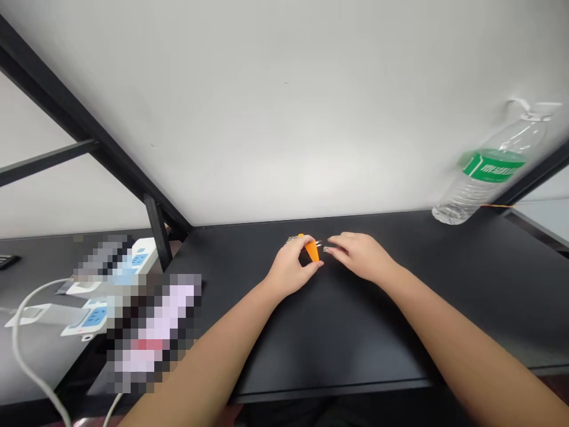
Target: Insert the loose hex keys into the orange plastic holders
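Orange, a small slim piece (312,251) sits near the middle of the frame, just above the black bench (355,332), tilted so that its lower end leans right. The left hand (291,267) has it in a pinching grip, index finger above and thumb below. Thin pale-and-dark stripes show beside its upper left end, too small to make out, and shiny metal tips (319,244) show just to its right.

Just right of those tips is a small silvery pronged piece (326,249), at the fingertips of the right hand (362,255). That hand's thumb and index finger are close together; whether its grip pinches the silvery piece, I cannot tell. The two hands are near each other but apart, and both bare forearms come in from the lower edge of the frame.

Behind the bench, a pale wall (284,118) fills the upper part of the frame. At the right, a clear plastic bottle (466,193) with a green label stands on the bench's far side. At the left, a black metal frame (80,98) slants down to the bench. Lower left are white power strips (95,317) with blue sockets, a white cable (20,350) and a pixelated lilac patch (171,314).
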Action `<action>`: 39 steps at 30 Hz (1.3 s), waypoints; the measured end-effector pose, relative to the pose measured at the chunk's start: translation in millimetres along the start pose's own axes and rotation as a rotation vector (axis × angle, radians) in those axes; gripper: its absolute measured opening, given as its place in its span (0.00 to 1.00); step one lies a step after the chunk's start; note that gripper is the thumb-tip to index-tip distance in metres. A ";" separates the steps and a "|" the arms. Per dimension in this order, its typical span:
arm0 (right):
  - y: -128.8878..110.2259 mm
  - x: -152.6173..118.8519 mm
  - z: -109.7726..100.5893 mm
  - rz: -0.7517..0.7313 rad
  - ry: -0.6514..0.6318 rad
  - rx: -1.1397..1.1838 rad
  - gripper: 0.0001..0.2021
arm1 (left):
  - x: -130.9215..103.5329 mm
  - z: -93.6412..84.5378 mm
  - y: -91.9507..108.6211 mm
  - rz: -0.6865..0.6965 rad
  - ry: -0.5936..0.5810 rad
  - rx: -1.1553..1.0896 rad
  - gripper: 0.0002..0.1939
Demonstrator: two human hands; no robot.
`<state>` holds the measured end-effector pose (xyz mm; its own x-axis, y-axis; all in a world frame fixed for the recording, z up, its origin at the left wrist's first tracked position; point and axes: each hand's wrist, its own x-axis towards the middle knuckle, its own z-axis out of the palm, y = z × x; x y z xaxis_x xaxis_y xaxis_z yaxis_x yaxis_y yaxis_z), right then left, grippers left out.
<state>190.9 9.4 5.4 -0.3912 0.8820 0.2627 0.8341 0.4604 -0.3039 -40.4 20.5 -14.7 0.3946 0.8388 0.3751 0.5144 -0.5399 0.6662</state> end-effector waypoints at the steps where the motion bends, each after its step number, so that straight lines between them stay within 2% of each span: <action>1: 6.3 -0.1 -5.8 0.044 -0.032 -0.009 0.13 | -0.1 0.2 -1.3 -0.021 0.015 0.000 0.22; 5: 29.6 -0.1 -18.0 0.195 -0.135 -0.026 0.10 | 0.7 -0.4 -4.3 -0.096 0.068 0.005 0.23; 8: 37.3 0.6 -15.1 0.206 -0.213 -0.010 0.09 | 1.6 -1.0 -3.2 -0.108 0.077 0.008 0.24; 16: 34.4 7.0 1.2 0.251 -0.163 0.037 0.09 | 2.0 0.9 -5.0 -0.108 0.064 -0.012 0.25; 21: 37.5 8.9 0.6 0.434 -0.236 0.087 0.03 | 2.4 1.5 -6.6 -0.100 0.068 -0.016 0.24; 25: 38.4 7.2 -2.7 0.506 -0.265 0.131 0.04 | 2.7 1.0 -6.9 -0.099 0.060 -0.008 0.24; 28: 34.0 5.2 -5.6 0.398 -0.168 0.253 0.03 | 2.7 0.5 -7.6 -0.100 0.072 -0.014 0.23; 32: 16.3 2.4 -9.6 0.089 -0.003 0.445 0.05 | 1.8 0.4 -7.9 -0.107 0.070 -0.042 0.23; 35: 2.8 1.1 -9.5 -0.067 0.095 0.438 0.09 | 1.2 0.7 -7.2 -0.087 0.067 -0.050 0.23; 39: -1.1 0.2 -7.1 -0.170 0.162 0.401 0.11 | 1.2 0.4 -5.5 -0.066 0.070 -0.047 0.23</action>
<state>192.7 8.4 12.3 -0.4169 0.7786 0.4690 0.5348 0.6273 -0.5661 -42.4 24.5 -18.2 0.3057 0.8762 0.3726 0.5005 -0.4808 0.7200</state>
